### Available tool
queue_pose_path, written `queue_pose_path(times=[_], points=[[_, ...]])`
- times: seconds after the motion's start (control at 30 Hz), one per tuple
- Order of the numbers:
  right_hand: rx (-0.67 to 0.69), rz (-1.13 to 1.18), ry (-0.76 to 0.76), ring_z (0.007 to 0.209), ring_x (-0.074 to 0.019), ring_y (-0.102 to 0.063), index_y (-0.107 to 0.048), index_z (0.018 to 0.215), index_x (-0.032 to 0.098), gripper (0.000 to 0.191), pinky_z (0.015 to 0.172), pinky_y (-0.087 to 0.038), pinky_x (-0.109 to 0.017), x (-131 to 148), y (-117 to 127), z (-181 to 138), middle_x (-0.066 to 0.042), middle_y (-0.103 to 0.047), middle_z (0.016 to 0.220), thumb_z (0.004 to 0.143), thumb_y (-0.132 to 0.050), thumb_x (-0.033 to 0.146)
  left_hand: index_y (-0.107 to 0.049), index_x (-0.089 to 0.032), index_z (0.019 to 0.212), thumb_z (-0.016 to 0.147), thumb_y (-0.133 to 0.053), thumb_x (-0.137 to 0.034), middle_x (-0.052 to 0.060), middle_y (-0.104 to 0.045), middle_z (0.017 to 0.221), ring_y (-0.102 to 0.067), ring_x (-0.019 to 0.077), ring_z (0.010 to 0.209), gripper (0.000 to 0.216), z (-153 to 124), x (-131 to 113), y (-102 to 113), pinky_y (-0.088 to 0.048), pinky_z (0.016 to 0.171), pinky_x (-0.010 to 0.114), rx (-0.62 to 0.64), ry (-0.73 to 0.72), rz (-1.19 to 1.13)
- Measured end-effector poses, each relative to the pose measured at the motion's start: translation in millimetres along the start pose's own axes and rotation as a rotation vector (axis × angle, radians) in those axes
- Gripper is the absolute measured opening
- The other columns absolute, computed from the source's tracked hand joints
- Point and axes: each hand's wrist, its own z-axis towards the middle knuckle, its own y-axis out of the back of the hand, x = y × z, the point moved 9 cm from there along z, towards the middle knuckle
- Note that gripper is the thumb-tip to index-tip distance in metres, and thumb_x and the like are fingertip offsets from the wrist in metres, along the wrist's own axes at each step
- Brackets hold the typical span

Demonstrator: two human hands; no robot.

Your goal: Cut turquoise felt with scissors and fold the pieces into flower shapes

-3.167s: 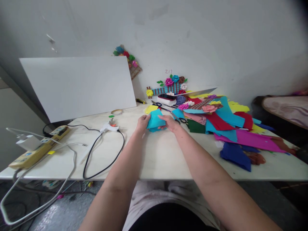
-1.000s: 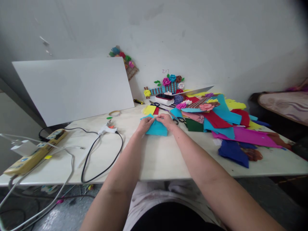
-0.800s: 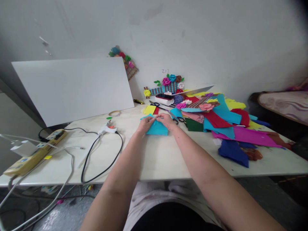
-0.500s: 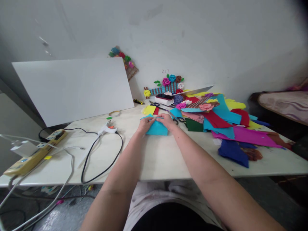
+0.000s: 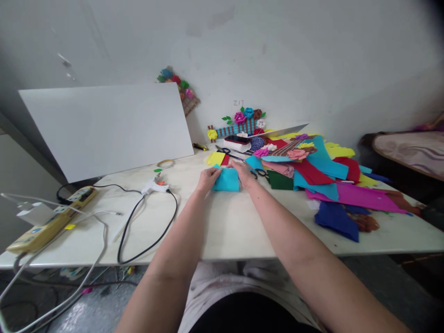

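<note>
A small piece of turquoise crepe paper is held between my two hands just above the table. My left hand pinches its left edge with the fingers closed. At its upper right corner, my right hand grips it with the thumb and fingers. Behind the paper lie a yellow paper piece and a red one. Black-handled scissors rest just right of my right hand. Part of the turquoise paper is covered by my fingers.
A white glue gun with a looping black cable lies left, near a tape roll and a yellow power strip. Coloured crepe sheets are heaped right. A white board leans against the wall; a phone sits at the back.
The turquoise paper now shows as a smaller, squarer shape. My hands have moved apart slightly, the right one from the top middle to the right edge.
</note>
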Motion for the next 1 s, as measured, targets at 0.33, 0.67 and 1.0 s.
queue_pose_path(times=[0.33,0.67,1.0], points=[[0.16,0.253,-0.273,0.071,-0.0211,-0.065,-0.067,0.077,0.015,0.033,0.069,-0.052,-0.034,-20,-20,-7,-0.006,-0.07,0.073,0.056,-0.074,0.039,-0.052,-0.016,0.061,0.069,-0.055,-0.054,-0.004,-0.034,0.053,-0.03,0.0086,0.054,0.039,-1,5,8,-0.024,0.05,0.023,-0.086,0.077,-0.169],[0.197,0.16,-0.269,0.073,-0.0207,-0.065,-0.067,0.077,0.015,0.029,0.074,-0.052,-0.036,-18,-28,-12,-0.005,-0.07,0.074,0.054,-0.077,0.029,-0.059,-0.015,0.067,0.066,-0.06,-0.052,-0.002,-0.048,0.058,-0.039,0.0091,0.057,0.038,3,13,7,-0.031,0.054,0.022,-0.126,0.081,-0.239],[0.144,0.086,-0.27,0.066,-0.0182,-0.063,-0.065,0.067,0.015,0.02,0.069,-0.051,-0.035,-16,-26,-12,-0.003,-0.068,0.068,0.052,-0.076,0.024,-0.059,-0.014,0.069,0.058,-0.067,-0.055,-0.002,-0.051,0.057,-0.042,0.0087,0.056,0.043,-3,18,2,-0.031,0.052,0.022,-0.045,0.189,-0.402]])
